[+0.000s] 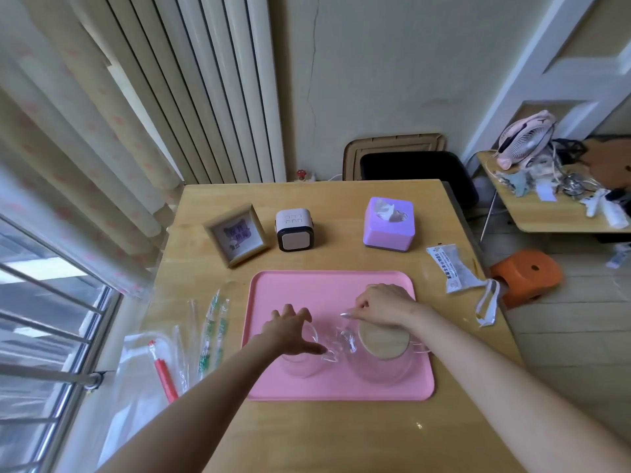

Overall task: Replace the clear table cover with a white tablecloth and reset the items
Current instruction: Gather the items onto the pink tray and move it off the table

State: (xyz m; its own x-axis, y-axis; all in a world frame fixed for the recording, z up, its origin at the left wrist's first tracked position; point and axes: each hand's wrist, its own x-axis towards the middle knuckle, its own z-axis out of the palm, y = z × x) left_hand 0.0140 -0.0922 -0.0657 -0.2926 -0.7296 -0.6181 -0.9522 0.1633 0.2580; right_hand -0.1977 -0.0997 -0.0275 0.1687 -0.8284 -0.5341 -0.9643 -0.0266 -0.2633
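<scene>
A pink tray [327, 288] lies on the wooden table [307, 435], whose surface gives a faint glossy glint. On the tray stand a glass cup [300, 365] at the left and a glass teapot [379, 373] with a round wooden lid [384, 341] at the right. My left hand [290, 331] reaches down over the cup, fingers spread round its rim and thumb against its near side. My right hand [380, 303] hovers behind the teapot lid with fingers curled over a second clear glass [408, 289]. Only that glass's far rim shows.
Behind the tray stand a wooden photo frame [235, 235], a small pink-and-black cube [294, 230] and a purple tissue box [389, 223]. A packet [450, 268] and white peeler [488, 307] lie at the right edge. Clear bags with a red clip [164, 377] hang off the left. An orange stool [526, 276] stands on the floor at the right.
</scene>
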